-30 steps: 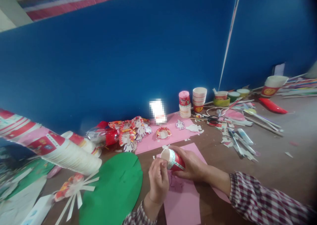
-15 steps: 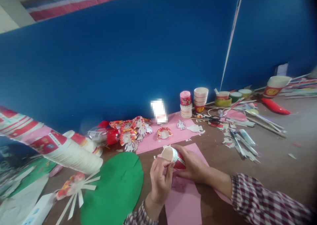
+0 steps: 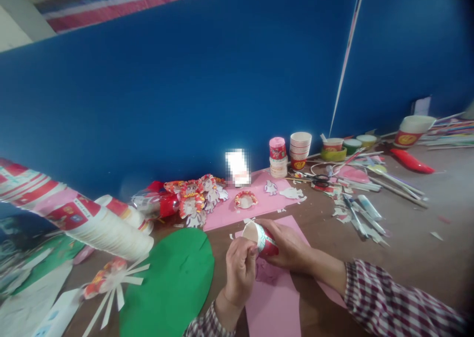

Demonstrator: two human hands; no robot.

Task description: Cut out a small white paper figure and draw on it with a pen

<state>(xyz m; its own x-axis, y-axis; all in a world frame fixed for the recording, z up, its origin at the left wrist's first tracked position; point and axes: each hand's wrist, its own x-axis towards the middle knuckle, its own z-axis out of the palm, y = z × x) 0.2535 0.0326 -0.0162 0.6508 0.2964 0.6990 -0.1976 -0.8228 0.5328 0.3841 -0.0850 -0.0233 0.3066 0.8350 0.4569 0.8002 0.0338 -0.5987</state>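
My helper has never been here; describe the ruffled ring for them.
Find the blue partition, then the pink sheet at its foot. On it lies a small ring edged in red and yellow. It is round, unlike the heaped figures to its left and the flat cutouts to its right.

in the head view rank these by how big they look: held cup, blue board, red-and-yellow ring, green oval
Largest to smallest:
blue board
green oval
held cup, partly covered
red-and-yellow ring
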